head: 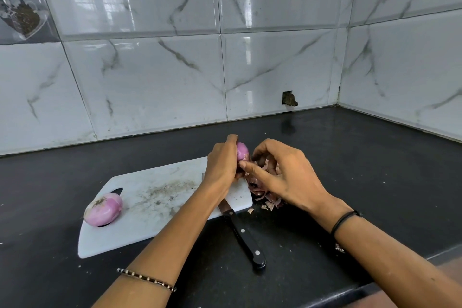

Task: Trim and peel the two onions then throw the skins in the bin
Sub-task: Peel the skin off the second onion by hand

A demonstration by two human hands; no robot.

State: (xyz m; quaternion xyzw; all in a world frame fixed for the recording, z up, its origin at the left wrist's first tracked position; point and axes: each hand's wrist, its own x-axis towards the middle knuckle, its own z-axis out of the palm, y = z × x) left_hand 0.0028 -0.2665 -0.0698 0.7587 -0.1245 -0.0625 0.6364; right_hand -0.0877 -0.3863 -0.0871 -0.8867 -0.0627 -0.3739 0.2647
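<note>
At the left end of the white plastic cutting board (160, 197), a peeled purple onion (103, 209) lies on its side over the board's handle slot, with its root end turned up and to the left. The board lies slantwise on the black stone table (375, 157), and its middle is marked with grey scuffs.

Near the board's right end, the left hand (222, 162), with a beaded bracelet (146, 279) on its forearm, holds a second purple onion (242, 151) raised above the board. Its fingers (231, 140) are curled round the onion's left side, and glossy peeled flesh shows at the top.

Below that forearm lies a knife with a riveted black handle (246, 237), its blade on the board and its handle out over the table toward the near edge.

The right hand (282, 175), with a black cord band (346, 220) on its wrist, meets the onion from the right. Its thumb and curled fingers (260, 151) pinch at the onion's lower right side.

Under this hand, just off the board's right end, a pile of dry reddish onion skins (268, 201) lies on the table. White marble-veined wall tiles (275, 70) stand along the far side.
</note>
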